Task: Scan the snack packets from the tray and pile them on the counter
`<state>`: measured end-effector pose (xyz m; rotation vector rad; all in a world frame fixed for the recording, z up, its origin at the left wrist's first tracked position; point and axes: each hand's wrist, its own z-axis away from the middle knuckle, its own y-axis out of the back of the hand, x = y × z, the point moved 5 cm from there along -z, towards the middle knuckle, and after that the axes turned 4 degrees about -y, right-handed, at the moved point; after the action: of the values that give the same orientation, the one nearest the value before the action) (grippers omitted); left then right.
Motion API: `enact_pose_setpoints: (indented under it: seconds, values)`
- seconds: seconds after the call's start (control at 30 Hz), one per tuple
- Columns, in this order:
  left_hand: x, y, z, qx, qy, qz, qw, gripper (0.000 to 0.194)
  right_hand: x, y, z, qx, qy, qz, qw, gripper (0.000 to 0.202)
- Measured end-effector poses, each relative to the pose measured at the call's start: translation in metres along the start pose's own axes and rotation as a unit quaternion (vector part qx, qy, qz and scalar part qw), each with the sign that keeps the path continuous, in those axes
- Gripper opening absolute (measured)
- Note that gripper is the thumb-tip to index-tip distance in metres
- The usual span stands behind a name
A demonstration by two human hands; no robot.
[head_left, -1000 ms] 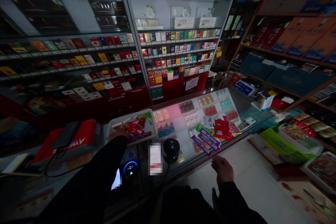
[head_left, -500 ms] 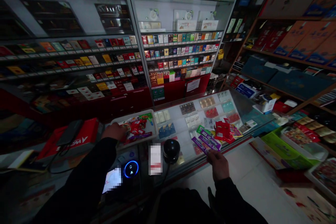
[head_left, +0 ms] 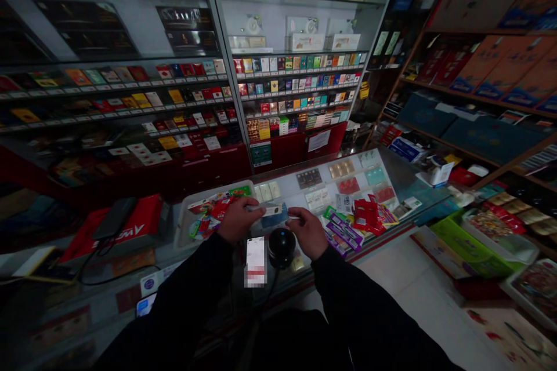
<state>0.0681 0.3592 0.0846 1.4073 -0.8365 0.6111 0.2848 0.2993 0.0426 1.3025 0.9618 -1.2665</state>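
My left hand (head_left: 239, 220) is closed on a small, flat, pale packet (head_left: 272, 210) with a dark spot, held above the glass counter. At the packet's right end, the fingertips of my right hand (head_left: 308, 232) pinch together; the exact contact is hard to make out. Behind my left hand lies a whitish tray (head_left: 183, 221) of colourful snack packets, partly covered by the hand. Below and between the hands stand a round black scanner (head_left: 281, 247) and a white phone-like screen (head_left: 256, 258). Purple packets (head_left: 345, 231) and red packets (head_left: 368, 214) lie right of my right hand.
A red box (head_left: 148, 223) with a black device on it sits at the left of the counter. Shelves of cigarette packs (head_left: 300, 62) rise behind. At right are a green carton (head_left: 463, 237), a tub of small goods (head_left: 496, 232) and stacked boxes (head_left: 483, 64).
My left hand has come out of the tray to the right, now with the pale packet. My right hand has moved left from the purple packets to meet it. My left sleeve now hides the blue-ringed device.
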Motion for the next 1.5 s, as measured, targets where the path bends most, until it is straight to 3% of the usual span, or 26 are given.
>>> enact_pose_setpoints:
  seconds: [0.1,0.27,0.43,0.57,0.77,0.97,1.27,1.5]
  values:
    - [0.018,-0.015,0.004,-0.026,-0.017,0.027,0.999,0.043,-0.003,0.001,-0.007,0.019,0.002,-0.023,1.000,0.039]
    - [0.036,-0.025,0.009,0.030,-0.042,-0.043,0.998,0.038,-0.001,0.011,0.000,0.071,-0.028,-0.032,0.997,0.041]
    - [0.044,-0.037,0.010,0.055,-0.097,-0.062,0.992,0.036,-0.005,0.009,0.014,0.055,-0.028,-0.043,0.997,0.042]
    - [0.047,-0.046,0.014,0.045,-0.099,-0.011,0.994,0.043,-0.009,0.004,0.018,0.042,-0.020,-0.084,0.995,0.046]
    - [0.043,-0.053,0.012,0.007,-0.085,0.109,0.990,0.030,-0.012,0.005,0.016,0.034,-0.010,-0.124,0.992,0.050]
    - [0.034,-0.051,0.011,-0.014,-0.006,0.223,0.975,0.043,-0.008,0.010,0.014,0.037,-0.005,-0.094,0.995,0.047]
    - [0.030,-0.049,0.003,-0.030,-0.049,0.156,0.986,0.035,0.024,0.013,-0.010,0.023,0.021,-0.056,0.998,0.044]
    - [0.002,-0.063,-0.014,-0.065,-0.069,0.116,0.989,0.047,0.047,0.017,-0.029,0.009,0.031,-0.057,0.998,0.043]
